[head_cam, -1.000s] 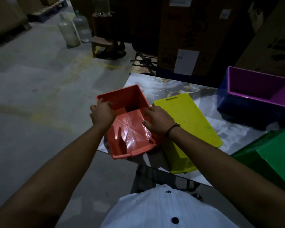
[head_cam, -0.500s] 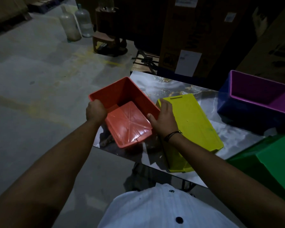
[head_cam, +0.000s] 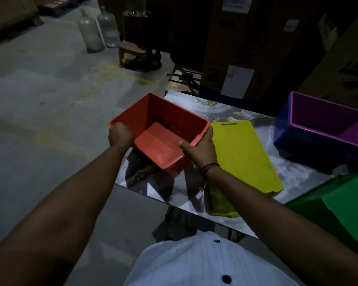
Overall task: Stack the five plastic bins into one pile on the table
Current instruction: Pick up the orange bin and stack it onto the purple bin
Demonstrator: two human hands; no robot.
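I hold a red bin [head_cam: 163,129] with both hands above the table's left corner, its open side up and tilted toward me. My left hand [head_cam: 120,134] grips its left rim; my right hand [head_cam: 198,147] grips its right rim. To the right, a yellow bin [head_cam: 244,153] lies upside down on the marble-patterned table [head_cam: 293,174]. At the far right a purple bin [head_cam: 327,120] sits nested in a dark blue bin [head_cam: 302,145]. A green bin [head_cam: 347,203] lies at the right edge, partly cut off.
The table's near edge [head_cam: 174,203] runs diagonally in front of my white shirt. Beyond it are a concrete floor, two large water bottles [head_cam: 99,32], a small stool [head_cam: 132,52] and tall cardboard boxes [head_cam: 246,42] behind the table.
The red bin has been turned over from bottom-up to open side up and lifted slightly, with both hands shifting to its rims.
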